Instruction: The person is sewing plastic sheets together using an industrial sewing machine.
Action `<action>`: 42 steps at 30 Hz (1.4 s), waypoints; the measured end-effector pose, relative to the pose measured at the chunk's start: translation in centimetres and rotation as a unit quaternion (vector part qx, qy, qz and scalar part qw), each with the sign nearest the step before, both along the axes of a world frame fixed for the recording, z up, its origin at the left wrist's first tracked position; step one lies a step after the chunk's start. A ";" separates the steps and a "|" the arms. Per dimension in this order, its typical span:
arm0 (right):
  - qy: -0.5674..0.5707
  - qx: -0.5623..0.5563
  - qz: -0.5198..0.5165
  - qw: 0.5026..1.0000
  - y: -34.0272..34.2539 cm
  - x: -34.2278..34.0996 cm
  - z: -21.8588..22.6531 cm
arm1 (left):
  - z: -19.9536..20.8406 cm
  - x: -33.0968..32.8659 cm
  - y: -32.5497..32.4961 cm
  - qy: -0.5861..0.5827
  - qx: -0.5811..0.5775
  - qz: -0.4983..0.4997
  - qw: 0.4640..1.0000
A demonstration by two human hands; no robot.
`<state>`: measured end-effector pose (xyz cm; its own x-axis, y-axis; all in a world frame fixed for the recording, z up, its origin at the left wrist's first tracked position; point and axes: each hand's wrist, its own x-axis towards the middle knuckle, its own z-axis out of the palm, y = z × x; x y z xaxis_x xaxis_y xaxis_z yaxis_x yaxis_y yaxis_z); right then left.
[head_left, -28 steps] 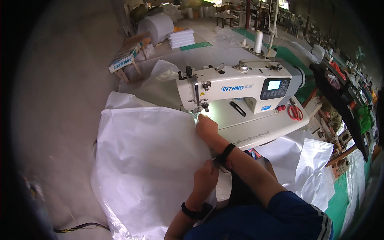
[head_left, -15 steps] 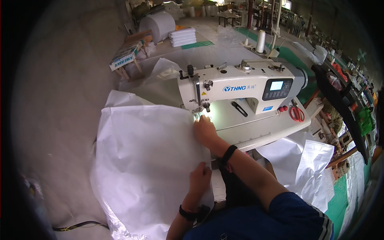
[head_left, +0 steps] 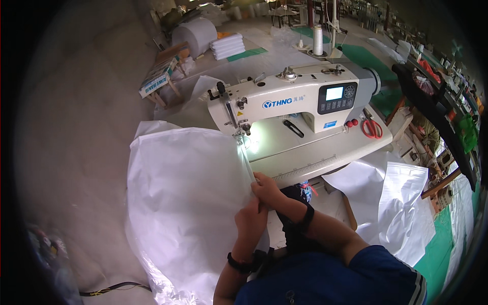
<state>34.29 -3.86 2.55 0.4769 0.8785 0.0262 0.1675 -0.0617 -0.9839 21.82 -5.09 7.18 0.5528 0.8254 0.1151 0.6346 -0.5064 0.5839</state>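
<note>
A large white plastic sheet [head_left: 188,183] drapes over the left side of the sewing table, its right edge running under the needle area of a white sewing machine [head_left: 305,94]. My right hand [head_left: 267,190] pinches that edge below the machine bed. Just beneath it, my left hand [head_left: 250,219] is closed on the same edge, the two hands nearly touching. The machine's lamp lights the spot around the presser foot, where the sheet's edge lies. Folds of the sheet and the fingers themselves partly hide both grips.
Red-handled scissors [head_left: 372,128] and a black thread snip [head_left: 294,128] lie on the machine bed [head_left: 305,165]. A white thread cone [head_left: 317,40] stands behind the machine. More white sheeting [head_left: 401,203] hangs at the right. A large white roll [head_left: 195,36] and stacked white bundles [head_left: 227,47] lie farther back.
My right hand has come from beside the needle down along the sheet's edge toward my left hand. My left hand has risen slightly. The view has shifted a little.
</note>
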 end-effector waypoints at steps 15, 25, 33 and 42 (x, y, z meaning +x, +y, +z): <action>-0.388 -0.181 0.020 0.904 1.3 0.0 2.5 | -2.7 -0.8 0.1 -0.105 -0.061 -0.024 0.992; -0.478 -0.200 0.024 0.855 2.1 -1.2 2.3 | -2.3 -9.7 6.9 0.101 0.258 0.148 0.949; -0.487 -0.198 0.021 0.850 7.0 0.9 2.4 | -1.0 -12.7 13.5 0.178 0.130 0.177 0.959; -0.499 -0.137 -0.061 0.854 11.2 3.0 1.4 | -0.8 -9.8 19.5 0.215 0.051 0.166 0.961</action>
<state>37.27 7.30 3.92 0.4249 0.8626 0.2747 0.8899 -0.3424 -0.3015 12.02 14.38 6.34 0.2759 0.9609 0.0235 0.9426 -0.2752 0.1893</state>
